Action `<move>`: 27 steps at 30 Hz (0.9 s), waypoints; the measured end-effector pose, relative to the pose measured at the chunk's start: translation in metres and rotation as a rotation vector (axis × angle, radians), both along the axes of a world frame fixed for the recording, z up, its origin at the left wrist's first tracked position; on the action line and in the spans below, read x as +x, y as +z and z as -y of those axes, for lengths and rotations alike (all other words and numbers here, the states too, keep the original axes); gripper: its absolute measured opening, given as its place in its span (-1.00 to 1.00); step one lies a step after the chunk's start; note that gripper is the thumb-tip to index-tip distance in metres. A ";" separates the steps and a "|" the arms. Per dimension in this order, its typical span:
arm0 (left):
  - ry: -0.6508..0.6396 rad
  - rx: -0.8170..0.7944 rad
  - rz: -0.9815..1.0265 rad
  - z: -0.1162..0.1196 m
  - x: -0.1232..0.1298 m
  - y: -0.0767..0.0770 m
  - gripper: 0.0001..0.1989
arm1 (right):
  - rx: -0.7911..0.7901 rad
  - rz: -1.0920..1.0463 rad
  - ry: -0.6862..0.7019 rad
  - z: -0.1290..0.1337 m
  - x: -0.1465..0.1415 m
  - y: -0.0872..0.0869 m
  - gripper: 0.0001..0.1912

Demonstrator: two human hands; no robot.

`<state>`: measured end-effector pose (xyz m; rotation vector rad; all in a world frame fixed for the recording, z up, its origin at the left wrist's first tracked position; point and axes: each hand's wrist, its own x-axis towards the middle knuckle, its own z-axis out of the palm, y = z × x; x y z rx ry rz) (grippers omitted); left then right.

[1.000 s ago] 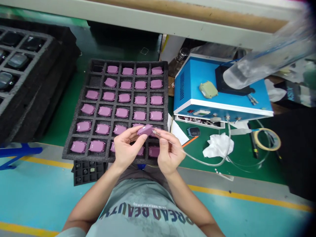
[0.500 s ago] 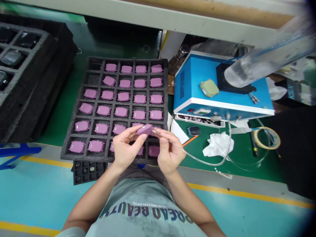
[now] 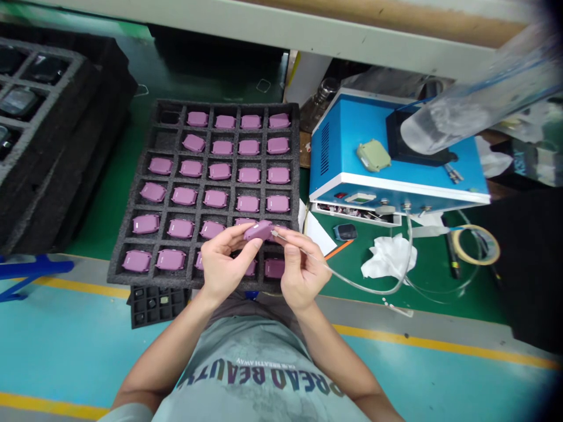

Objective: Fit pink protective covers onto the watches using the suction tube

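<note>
Between thumb and fingers, my left hand [image 3: 226, 264] pinches a purple watch case [image 3: 258, 230], held tilted above the front of a black foam tray [image 3: 118, 258]. My right hand [image 3: 303, 271] is closed on the end of a clear thin tube [image 3: 352, 285], whose pale tip meets or nearly meets the right end of the case. From there the tube curves right to the front of a blue machine [image 3: 352, 138]. More purple watch cases [image 3: 215, 198] lie in the tray's compartments. My hands and the held case hide some in the front rows.
Stacked foam trays [image 3: 83, 117] with dark watch parts stand at the left. A green watch case [image 3: 373, 155] and a large clear cylinder [image 3: 457, 117] are on the machine. Crumpled tissue [image 3: 389, 258], a small watch [image 3: 345, 232] and a tape roll [image 3: 475, 246] lie at the right.
Both hands keep the same hold, with the tube tip at the case's end. Only a very slight shift of the camera view shows.
</note>
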<state>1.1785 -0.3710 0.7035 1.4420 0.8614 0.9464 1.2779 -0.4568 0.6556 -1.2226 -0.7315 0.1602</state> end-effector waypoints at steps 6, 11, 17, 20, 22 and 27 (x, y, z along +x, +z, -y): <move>-0.002 0.001 0.000 0.000 0.000 0.000 -0.72 | 0.005 -0.003 0.011 0.000 0.000 0.001 -0.78; -0.007 0.018 -0.001 0.000 0.000 -0.001 -0.72 | 0.013 -0.015 0.024 0.000 0.001 0.001 -0.78; -0.002 0.023 -0.011 0.000 -0.001 -0.001 -0.71 | 0.003 -0.003 0.027 0.001 0.001 0.001 -0.78; 0.007 0.020 -0.022 0.000 0.000 0.002 -0.71 | -0.005 -0.010 0.030 -0.001 0.001 0.003 -0.78; 0.022 0.021 -0.030 -0.001 0.000 0.003 -0.72 | 0.000 -0.008 0.024 -0.003 0.001 0.005 -0.78; 0.042 0.047 -0.042 -0.005 0.000 0.003 -0.71 | 0.004 0.035 0.011 -0.008 0.003 0.010 -0.78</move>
